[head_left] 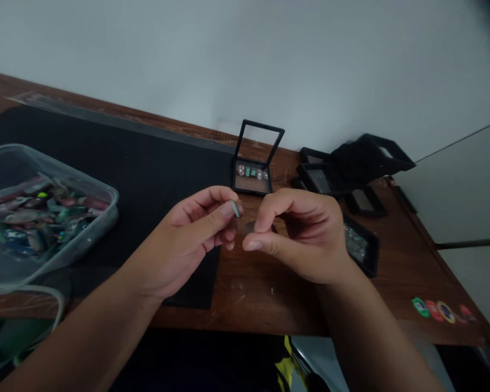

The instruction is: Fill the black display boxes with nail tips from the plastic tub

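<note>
1. Around the hands, a wooden surface (392, 272) carries a black mat (147, 169) on its left part.
2. A clear plastic tub (106, 198) of dark red and green stones sits at the left, on the mat.
3. An open black display case (253, 163) stands behind the hands, its lid upright, with a row of small stones inside.
4. More black cases (351, 163) are piled to the right, and one low case (361, 245) lies just beside the right wrist.
5. Round coloured stickers (436, 309) lie near the front right edge.
6. The left hand (188, 239) pinches a small flat stone (236, 208), pale green with a dark edge, between thumb and forefinger above the surface.
7. The right hand (306, 239) is curled, its fingers closed on a blurred dark piece (250, 226) just below the stone.
</note>
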Demonstrator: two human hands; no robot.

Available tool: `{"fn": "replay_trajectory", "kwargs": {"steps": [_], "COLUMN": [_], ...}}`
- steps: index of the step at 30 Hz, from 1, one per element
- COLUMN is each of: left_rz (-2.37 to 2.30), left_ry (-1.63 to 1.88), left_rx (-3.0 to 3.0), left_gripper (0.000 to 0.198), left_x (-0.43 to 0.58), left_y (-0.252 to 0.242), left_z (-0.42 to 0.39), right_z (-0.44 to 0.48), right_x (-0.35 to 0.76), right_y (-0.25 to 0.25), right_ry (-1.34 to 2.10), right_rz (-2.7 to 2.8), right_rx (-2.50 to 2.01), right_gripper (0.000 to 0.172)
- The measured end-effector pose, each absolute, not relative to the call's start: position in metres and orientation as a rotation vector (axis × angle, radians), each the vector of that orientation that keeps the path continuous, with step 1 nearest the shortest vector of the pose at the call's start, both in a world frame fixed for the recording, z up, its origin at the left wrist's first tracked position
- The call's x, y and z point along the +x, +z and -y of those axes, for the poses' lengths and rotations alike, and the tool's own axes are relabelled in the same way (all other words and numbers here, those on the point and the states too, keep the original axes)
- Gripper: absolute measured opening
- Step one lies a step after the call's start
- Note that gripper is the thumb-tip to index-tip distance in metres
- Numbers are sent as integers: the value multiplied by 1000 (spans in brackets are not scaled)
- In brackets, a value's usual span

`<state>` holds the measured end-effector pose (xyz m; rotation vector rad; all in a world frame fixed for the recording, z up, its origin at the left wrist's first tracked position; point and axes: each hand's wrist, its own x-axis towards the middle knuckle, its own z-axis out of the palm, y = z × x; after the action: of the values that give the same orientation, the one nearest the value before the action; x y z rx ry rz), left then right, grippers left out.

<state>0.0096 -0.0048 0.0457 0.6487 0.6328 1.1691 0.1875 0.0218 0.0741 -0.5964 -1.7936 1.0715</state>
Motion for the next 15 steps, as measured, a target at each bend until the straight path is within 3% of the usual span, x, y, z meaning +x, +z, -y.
{"fn": "replay_trajectory", "kwargs": {"steps": [15], "left_rz": [-616], "left_ry": [1255], "left_rx": [516], "left_gripper": [8], "left_x": [8], "left_y": [47], "left_z": [3], "right_z": [-31], "right_x": [188], "right_y": [71], "right_ry": [1091], "right_rz": [1543], "right_rx": [-772], "right_gripper": [37]}}
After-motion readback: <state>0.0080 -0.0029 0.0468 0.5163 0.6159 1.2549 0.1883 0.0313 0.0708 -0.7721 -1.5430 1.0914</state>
